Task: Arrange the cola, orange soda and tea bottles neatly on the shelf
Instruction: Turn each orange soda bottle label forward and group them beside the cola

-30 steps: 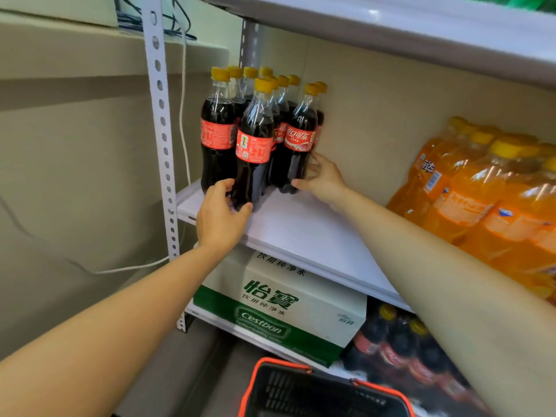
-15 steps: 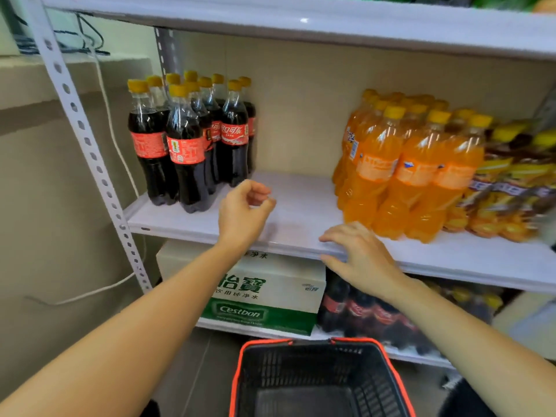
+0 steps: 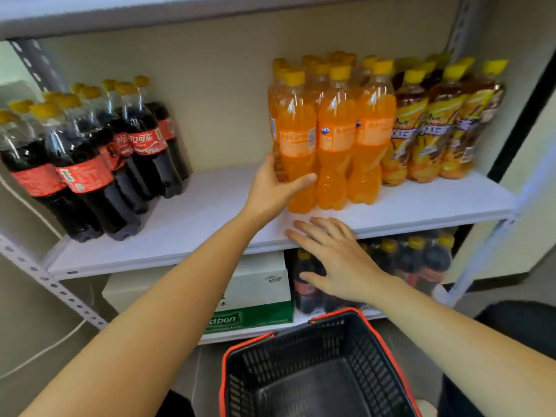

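Nearest me, at the bottom centre of the frame, sits a black basket (image 3: 288, 353) with an orange rim. Just above it my right hand (image 3: 340, 260) is spread flat with straight fingers and holds nothing. Its fingertips are over the front edge of the white shelf (image 3: 186, 218); I cannot tell whether they touch it. A little further in, my left hand (image 3: 276, 188) is wrapped around the lower body of the front orange soda bottle (image 3: 296, 136), thumb across its face. That bottle stands upright on the shelf. The other orange soda bottles (image 3: 355, 130) are packed behind it and to its right. The tea bottles (image 3: 436, 127) stand right against them at the far right. The cola bottles (image 3: 90, 164) cluster at the left of the frame, well apart from the rest.
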